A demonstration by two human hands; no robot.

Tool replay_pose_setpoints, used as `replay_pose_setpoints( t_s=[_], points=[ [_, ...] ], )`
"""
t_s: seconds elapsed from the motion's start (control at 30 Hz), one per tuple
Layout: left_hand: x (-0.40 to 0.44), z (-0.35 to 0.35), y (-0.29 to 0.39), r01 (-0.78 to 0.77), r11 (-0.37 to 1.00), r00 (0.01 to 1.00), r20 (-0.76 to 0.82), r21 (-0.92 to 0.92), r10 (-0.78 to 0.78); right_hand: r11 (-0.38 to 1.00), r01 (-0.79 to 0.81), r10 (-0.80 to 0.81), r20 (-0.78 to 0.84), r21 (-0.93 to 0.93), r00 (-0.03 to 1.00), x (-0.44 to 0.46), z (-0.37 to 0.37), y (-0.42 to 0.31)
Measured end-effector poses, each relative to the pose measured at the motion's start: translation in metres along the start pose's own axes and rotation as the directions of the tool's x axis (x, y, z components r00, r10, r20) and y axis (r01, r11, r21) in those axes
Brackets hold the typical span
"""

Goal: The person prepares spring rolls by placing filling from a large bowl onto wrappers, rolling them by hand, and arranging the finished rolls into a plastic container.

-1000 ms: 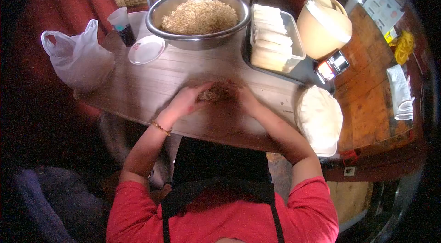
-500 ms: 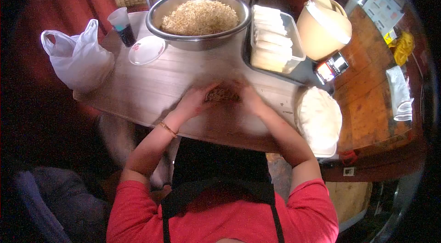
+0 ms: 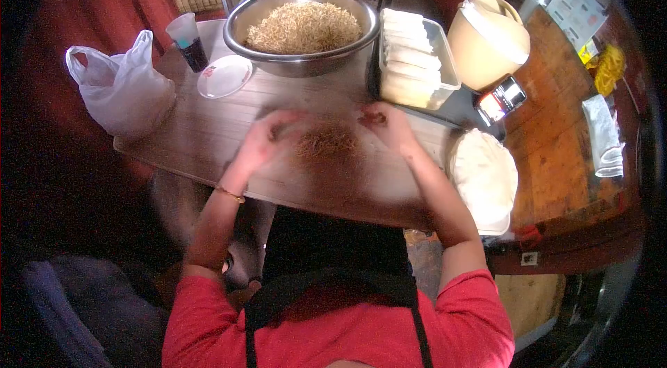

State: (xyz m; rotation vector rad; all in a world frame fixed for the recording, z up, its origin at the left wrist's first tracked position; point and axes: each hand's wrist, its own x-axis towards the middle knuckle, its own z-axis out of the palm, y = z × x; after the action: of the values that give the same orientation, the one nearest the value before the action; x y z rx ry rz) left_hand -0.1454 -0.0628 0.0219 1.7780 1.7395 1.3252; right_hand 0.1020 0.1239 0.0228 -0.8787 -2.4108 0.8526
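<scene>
A small heap of brown shredded filling (image 3: pixel 326 142) lies on the table in front of me, blurred at its edges. To its left is my left hand (image 3: pixel 267 142), off the heap, fingers apart and smeared by motion. My right hand (image 3: pixel 392 130) hovers on the other side with bent fingers. Something brownish shows by its fingertips; whether it is filling or shadow I cannot tell. Beyond the hands stands a large steel bowl (image 3: pixel 302 62) piled with pale-brown shredded filling (image 3: pixel 306 26). Near my right forearm lies a stack of round, thin white wrappers (image 3: pixel 484 173).
A clear plastic box (image 3: pixel 450 83) of white rolls (image 3: pixel 411 55) stands right of the bowl, beside a beige lidded container (image 3: pixel 490 45) and a phone (image 3: pixel 501 99). At left are a white plastic bag (image 3: pixel 125 86), a cup (image 3: pixel 186 41) and a small plate (image 3: pixel 224 77).
My hands have moved apart from around the filling, the left going left and the right slightly right. The heap between them now shows more fully.
</scene>
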Motion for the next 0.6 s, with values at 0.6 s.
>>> replay_pose_setpoints(
  t_s=[0.6],
  points=[
    [0.037, 0.006, -0.094, 0.248, 0.813, 0.968, -0.168, 0.526, -0.187, 0.959, 0.068, -0.078, -0.028, -0.277, 0.997, 0.037, 0.029, 0.023]
  ],
)
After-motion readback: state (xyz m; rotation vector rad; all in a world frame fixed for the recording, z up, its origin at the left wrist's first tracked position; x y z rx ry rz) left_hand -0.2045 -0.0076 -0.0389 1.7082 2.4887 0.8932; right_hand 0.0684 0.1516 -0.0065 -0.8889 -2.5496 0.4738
